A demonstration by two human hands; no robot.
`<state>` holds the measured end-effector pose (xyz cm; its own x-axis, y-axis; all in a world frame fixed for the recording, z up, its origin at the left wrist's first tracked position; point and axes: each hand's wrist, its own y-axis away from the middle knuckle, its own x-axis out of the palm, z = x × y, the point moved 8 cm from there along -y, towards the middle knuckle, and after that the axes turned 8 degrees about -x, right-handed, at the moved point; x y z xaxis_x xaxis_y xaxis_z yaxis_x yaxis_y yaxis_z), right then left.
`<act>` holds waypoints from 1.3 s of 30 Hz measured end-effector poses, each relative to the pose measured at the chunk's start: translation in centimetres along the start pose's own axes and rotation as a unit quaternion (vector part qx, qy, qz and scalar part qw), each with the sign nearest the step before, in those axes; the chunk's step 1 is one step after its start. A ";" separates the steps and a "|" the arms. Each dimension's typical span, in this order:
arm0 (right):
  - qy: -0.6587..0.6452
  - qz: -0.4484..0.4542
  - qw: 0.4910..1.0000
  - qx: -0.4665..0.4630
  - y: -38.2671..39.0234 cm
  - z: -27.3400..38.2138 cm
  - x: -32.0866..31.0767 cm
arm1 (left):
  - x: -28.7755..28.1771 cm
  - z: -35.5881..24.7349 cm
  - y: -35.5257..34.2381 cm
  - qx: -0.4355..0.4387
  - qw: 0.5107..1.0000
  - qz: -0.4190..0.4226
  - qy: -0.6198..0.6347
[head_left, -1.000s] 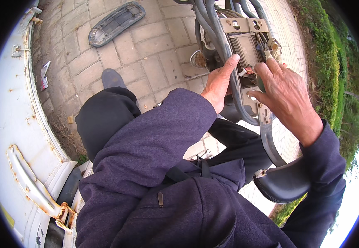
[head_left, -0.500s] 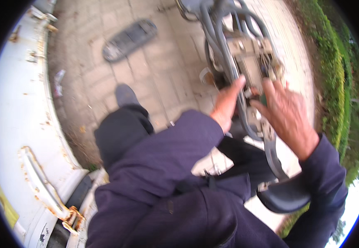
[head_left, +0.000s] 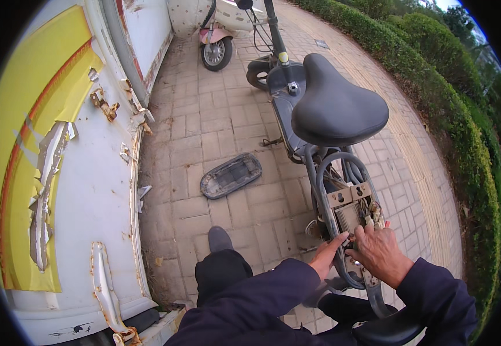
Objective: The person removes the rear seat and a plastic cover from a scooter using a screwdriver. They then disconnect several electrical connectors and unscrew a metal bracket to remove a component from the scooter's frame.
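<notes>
A small electric scooter stands in front of me, its rear tubular frame (head_left: 324, 190) surrounding an opened bay. Inside the bay are a finned metal controller box (head_left: 350, 218) and a bundle of wires with pale connectors (head_left: 369, 220). My left hand (head_left: 324, 258) reaches over the left tube, fingers close together at the bay's near end; what they hold is hidden. From the right, my right hand (head_left: 382, 254) bends over the wires, with its fingers curled and pinched. Whatever lies between those fingertips is too small to make out.
The scooter's black saddle (head_left: 340, 106) rises beyond the bay. An oval dark plastic cover (head_left: 231, 175) lies on the paving to the left. A rusty white panel wall (head_left: 97, 213) runs along the left, a hedge (head_left: 435, 86) along the right. Farther off stands a pink scooter (head_left: 215, 43).
My view has tilted up, bringing the saddle, the handlebar stem and the pink scooter into sight. Both hands remain at the same bay, close together.
</notes>
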<state>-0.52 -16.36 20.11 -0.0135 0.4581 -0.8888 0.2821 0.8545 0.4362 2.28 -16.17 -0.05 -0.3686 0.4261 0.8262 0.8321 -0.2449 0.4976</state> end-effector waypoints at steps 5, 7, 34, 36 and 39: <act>0.091 -0.089 0.977 -0.170 -0.1 2.4 -1.5 | -0.5 0.4 -0.7 0.006 1.000 -0.021 -0.002; 0.058 -0.099 0.986 -0.124 -0.2 1.8 -1.6 | -0.7 0.5 -0.9 0.007 1.000 -0.022 -0.006; 0.001 -0.071 0.994 -0.081 0.1 0.4 -0.7 | 0.6 -1.2 1.0 0.006 1.000 0.003 0.001; -0.001 -0.032 0.999 -0.022 -0.3 -0.1 -0.3 | 0.7 -1.4 1.5 0.003 1.000 -0.012 0.000; 0.011 0.056 0.996 0.068 -0.3 -1.4 0.8 | 1.0 -1.6 1.7 0.009 1.000 -0.008 0.002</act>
<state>-1.96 -15.88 19.51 0.0054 0.5557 -0.8314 0.4099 0.7571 0.5087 2.67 -17.57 2.10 -0.3835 0.4261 0.8193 0.8333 -0.2229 0.5060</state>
